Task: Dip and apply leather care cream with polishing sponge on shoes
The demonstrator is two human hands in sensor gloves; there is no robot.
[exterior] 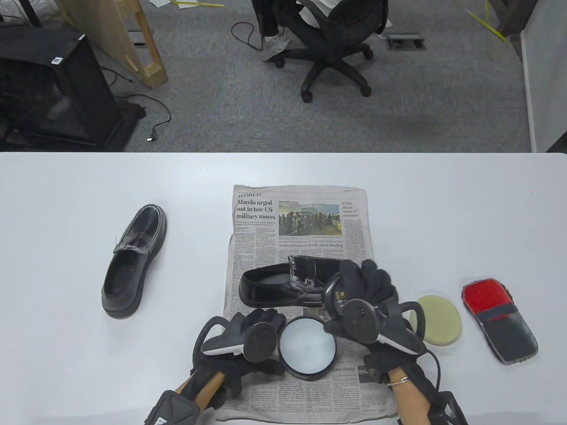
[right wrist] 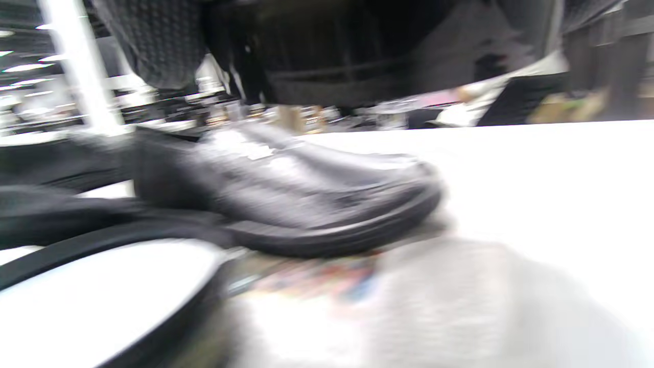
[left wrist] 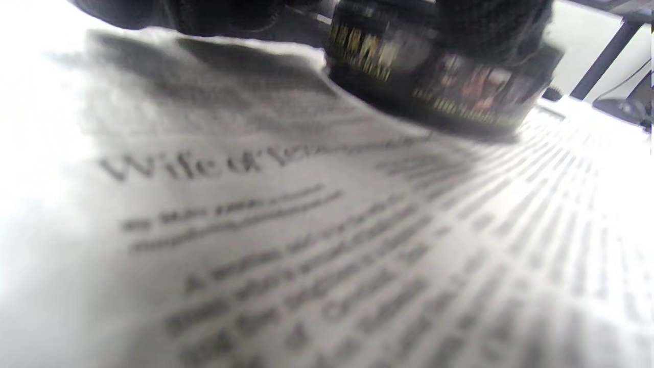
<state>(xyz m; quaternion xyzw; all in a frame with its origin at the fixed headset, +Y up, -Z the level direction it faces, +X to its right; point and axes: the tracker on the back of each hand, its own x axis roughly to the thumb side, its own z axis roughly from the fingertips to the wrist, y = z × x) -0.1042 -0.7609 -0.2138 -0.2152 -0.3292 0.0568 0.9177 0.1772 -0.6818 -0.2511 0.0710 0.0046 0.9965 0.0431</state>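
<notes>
An open tin of cream point(exterior: 308, 346) sits near the front edge of the newspaper point(exterior: 301, 221), its pale surface showing inside a black rim. The left hand point(exterior: 248, 338) rests just left of it, fingers against the tin's side as if steadying it, though how firmly it grips I cannot tell. The right hand point(exterior: 363, 301) holds what looks like the tin's lid point(exterior: 335, 295), a dark round piece with a gold label, lifted just beside the toe of the black shoe point(exterior: 283, 287) lying on the paper. The polishing sponge point(exterior: 436, 319), a pale yellow disc, lies on the table point(exterior: 66, 354) just right of that hand, untouched. A second shoe point(exterior: 135, 261) stands well off to the left, and a red and grey cloth mitt point(exterior: 500, 321) lies at the far right. I judge the sponge light and soft, so it should squash under the fingers; pinching it by its edge would keep the flat face free for dipping. The cream probably smears easily, and the glossy leather could slide about on the paper unless the free hand holds the shoe by its heel.
</notes>
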